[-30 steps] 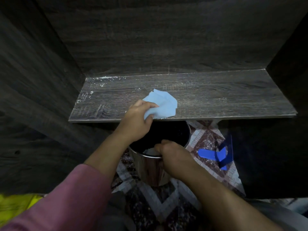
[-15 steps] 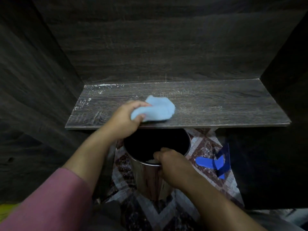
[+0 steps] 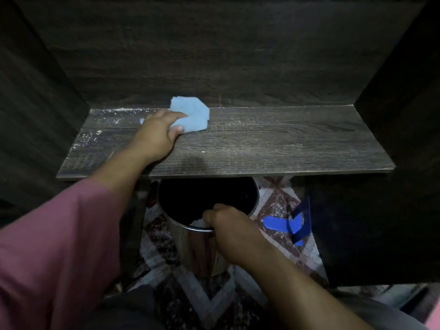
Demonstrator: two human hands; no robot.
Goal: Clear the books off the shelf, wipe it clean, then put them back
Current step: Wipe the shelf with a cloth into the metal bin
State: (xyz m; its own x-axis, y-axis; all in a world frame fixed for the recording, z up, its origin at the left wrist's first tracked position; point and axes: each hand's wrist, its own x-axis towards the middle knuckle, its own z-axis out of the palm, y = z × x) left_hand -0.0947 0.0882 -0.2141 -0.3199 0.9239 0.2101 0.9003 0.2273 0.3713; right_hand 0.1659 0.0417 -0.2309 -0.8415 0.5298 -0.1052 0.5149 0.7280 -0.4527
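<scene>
One light-blue cloth [image 3: 193, 114], clutched in the left hand [image 3: 156, 136], lies at one dark wooden shelf's [image 3: 285, 146] back edge; the right hand [image 3: 229, 233] grips one steel bin [image 3: 195, 254].

The left hand [image 3: 157, 136] has carried the blue cloth [image 3: 192, 115] away from the front edge of the shelf [image 3: 273, 144] to its rear. A second ago the cloth lay at the lip, partly hanging over the metal bin [image 3: 197, 248] below; half a second ago it was bunched up there. Now it sits bunched at the rear edge of the shelf, where the board meets the back panel [image 3: 238, 67], and the forearm reaches across the front edge.
</scene>
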